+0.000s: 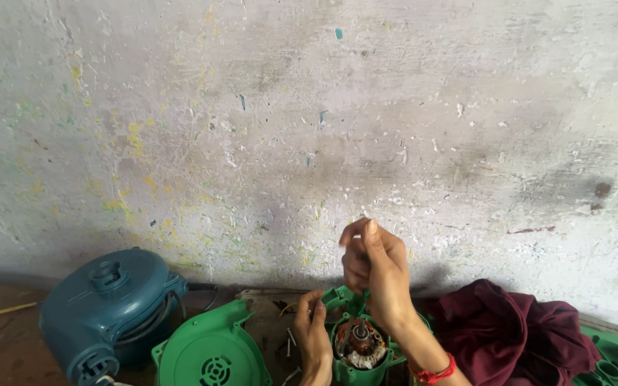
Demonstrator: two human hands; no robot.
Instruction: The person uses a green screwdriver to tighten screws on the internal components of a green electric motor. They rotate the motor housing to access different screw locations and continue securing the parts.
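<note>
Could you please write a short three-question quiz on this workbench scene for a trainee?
1. True or false: the right hand is raised above the open green motor housing.
2. Which thing lies right of the housing? A) a dark red cloth B) a yellow bucket C) a glass jar
3. Fill in: the left hand rests beside the housing, and left of it lies a round green ____.

Key:
1. True; its fingers are pinched together, though what they hold is too small to tell.
2. A, the dark red cloth.
3. Cover, the green cover, next to a blue blower casing.
</note>
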